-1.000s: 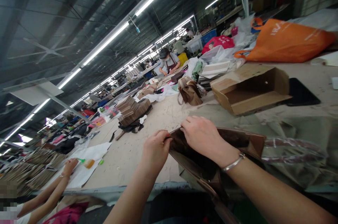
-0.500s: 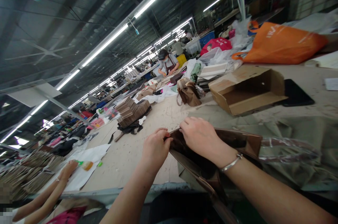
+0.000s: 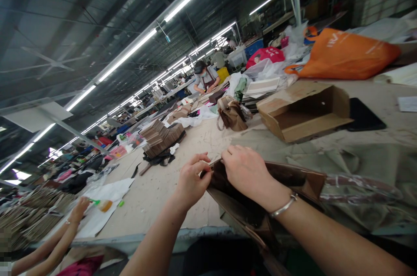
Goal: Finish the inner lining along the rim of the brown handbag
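A brown handbag [image 3: 295,172] lies at the table's near edge with its mouth gaping toward me. My left hand [image 3: 193,178] pinches the left corner of its rim between thumb and index finger, the other fingers raised and bent. Right beside it, my right hand [image 3: 246,169] is closed over the far rim, its fingertips hidden from me. A strap in clear plastic [image 3: 361,189] extends from the bag's right end. Greenish-grey cloth [image 3: 345,159] is spread beneath and behind the bag.
Behind the bag stand an open cardboard box [image 3: 302,115], a black flat tablet-like object [image 3: 366,115], a small brown bag [image 3: 233,113] and an orange bag [image 3: 348,54]. Stacked brown pieces [image 3: 163,137] sit further left. At left, a co-worker's hand [image 3: 80,208] is by a bottle [image 3: 103,205].
My left hand's upper fingers have lifted and spread while its pinch stays at the rim. My right hand is nearly unmoved. The co-worker's hand and the bottle have shifted slightly.
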The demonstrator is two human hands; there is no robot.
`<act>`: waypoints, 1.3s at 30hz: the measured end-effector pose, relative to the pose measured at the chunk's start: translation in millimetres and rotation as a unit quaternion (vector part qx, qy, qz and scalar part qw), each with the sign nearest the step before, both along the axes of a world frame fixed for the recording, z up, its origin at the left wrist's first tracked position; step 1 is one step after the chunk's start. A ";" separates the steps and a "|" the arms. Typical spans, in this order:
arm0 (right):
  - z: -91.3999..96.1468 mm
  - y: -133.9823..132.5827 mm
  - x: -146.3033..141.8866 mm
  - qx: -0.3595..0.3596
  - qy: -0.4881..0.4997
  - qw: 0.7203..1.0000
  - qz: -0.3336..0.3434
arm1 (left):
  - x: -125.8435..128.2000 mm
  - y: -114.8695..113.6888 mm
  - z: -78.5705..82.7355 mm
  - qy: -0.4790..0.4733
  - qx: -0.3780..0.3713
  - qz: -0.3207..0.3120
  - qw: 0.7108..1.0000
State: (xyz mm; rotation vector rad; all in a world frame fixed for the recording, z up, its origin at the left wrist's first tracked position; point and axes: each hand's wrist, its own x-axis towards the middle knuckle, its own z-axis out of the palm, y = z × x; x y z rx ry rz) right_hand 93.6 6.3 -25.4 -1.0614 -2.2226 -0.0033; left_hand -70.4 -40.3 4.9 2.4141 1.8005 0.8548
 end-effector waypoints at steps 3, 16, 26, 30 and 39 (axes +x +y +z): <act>-0.1 0.1 0.3 -0.003 0.001 1.000 0.000 | -2.7 -0.4 -0.8 -0.013 -0.009 -0.022 1.000; 1.6 0.3 2.4 -0.010 -0.004 1.000 0.000 | -4.5 -2.6 -10.1 -0.037 0.059 0.000 0.998; -1.4 3.0 3.2 0.005 0.010 1.000 0.010 | -4.6 0.2 -15.4 -0.063 0.045 0.042 0.996; 0.0 6.7 5.5 0.018 0.006 0.998 0.067 | -5.4 0.1 -15.2 -0.069 0.031 0.049 0.996; 0.9 7.8 1.2 0.041 -0.004 0.992 0.118 | -6.0 -1.8 -14.7 -0.095 0.007 0.056 0.994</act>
